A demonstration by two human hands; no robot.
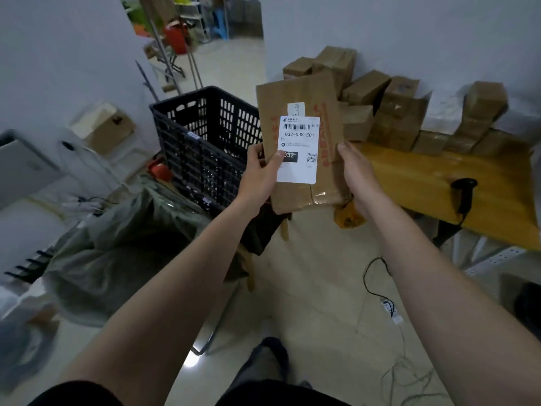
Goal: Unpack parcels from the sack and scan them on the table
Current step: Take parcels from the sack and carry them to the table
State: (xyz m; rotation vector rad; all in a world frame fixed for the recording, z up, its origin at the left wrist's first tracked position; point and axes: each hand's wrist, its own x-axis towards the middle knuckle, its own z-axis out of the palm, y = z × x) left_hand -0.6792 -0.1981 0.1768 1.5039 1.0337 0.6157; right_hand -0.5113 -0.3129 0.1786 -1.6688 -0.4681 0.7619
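Over on the left we've got the grey-green sack [123,244] slumped open on the floor, with the black plastic crate [205,148] just behind it. Now the left hand [260,177]: it's closed on the lower left edge of the flat brown parcel [301,142], thumb pressed across the white shipping label [299,149]. The parcel stands upright in the air, long axis vertical, label facing us. The right hand [355,174] clamps its right edge, fingers hidden behind the card. Further right lies the wooden surface [424,183], brown boxes [395,112] stacked along its back, and the black handheld scanner [465,197] resting near its front edge. So the scanner sits right of and below the parcel, nearer our right hand — we'd reckon that hand frees itself to fetch it.
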